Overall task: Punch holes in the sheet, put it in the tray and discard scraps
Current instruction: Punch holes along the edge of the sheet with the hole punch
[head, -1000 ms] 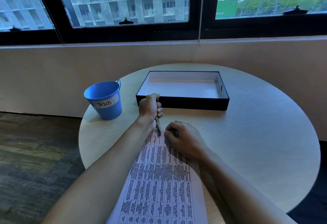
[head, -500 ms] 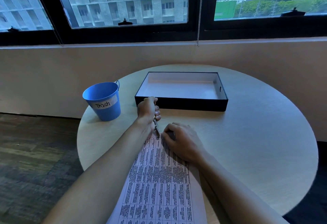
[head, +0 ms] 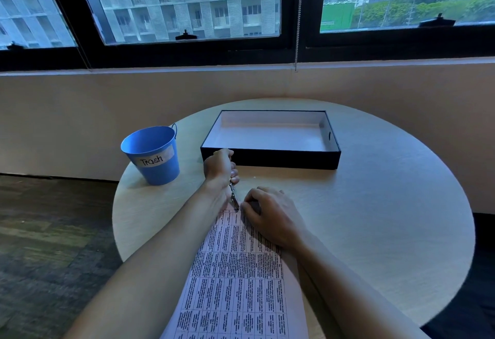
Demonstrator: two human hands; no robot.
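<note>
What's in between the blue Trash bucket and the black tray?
Nothing but a narrow strip of bare table, as the head view shows. The bucket and tray stand apart, not touching.

One wide-angle view, worn on the person's head, looks forward and down over both forearms (head: pixel 160 271) onto a round bench (head: pixel 388 231). It sits close above the near edge, cropped at the bottom. The tray (head: pixel 281 160) at the far edge lies mid-frame, with wall (head: pixel 80 113) and window (head: pixel 187 4) filling the top.
</note>
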